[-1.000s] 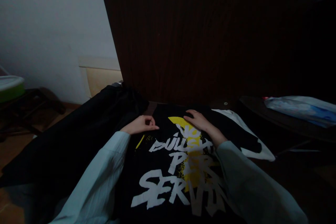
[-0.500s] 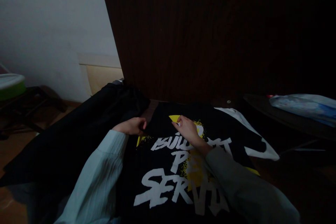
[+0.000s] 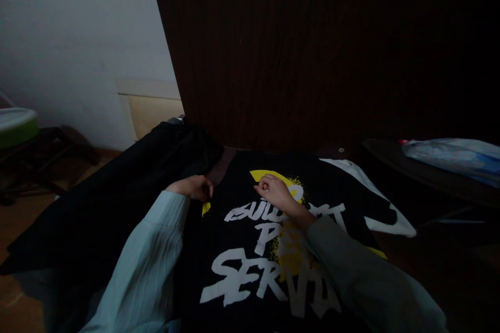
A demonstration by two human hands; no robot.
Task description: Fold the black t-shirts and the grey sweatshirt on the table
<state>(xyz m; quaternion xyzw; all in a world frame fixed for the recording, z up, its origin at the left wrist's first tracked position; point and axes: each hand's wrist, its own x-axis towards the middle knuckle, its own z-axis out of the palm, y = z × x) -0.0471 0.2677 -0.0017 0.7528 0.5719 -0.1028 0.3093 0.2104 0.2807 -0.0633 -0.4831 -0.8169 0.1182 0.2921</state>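
A black T-shirt (image 3: 230,239) with large white lettering and yellow print lies spread in front of me. My left hand (image 3: 193,188) is closed at the shirt's left edge, its fingertips pinching the dark cloth above a small yellow patch. Over the upper part of the print, my right hand (image 3: 273,191) has its fingers curled together on the black fabric, just under a yellow shape. Exactly how much cloth lies in each pinch is hard to see in the dim light.
Black clothing (image 3: 117,192) is heaped to the left. White cloth (image 3: 394,226) shows beyond the shirt's right sleeve. A dark wooden panel (image 3: 273,62) rises behind. A plastic-wrapped package (image 3: 453,158) rests at the right; a green-and-white container (image 3: 17,125) is at far left.
My left hand has shifted slightly left, and the cloth beside it has moved, with less yellow showing there. My right fingers have curled in and sit slightly lower, uncovering more of the yellow print.
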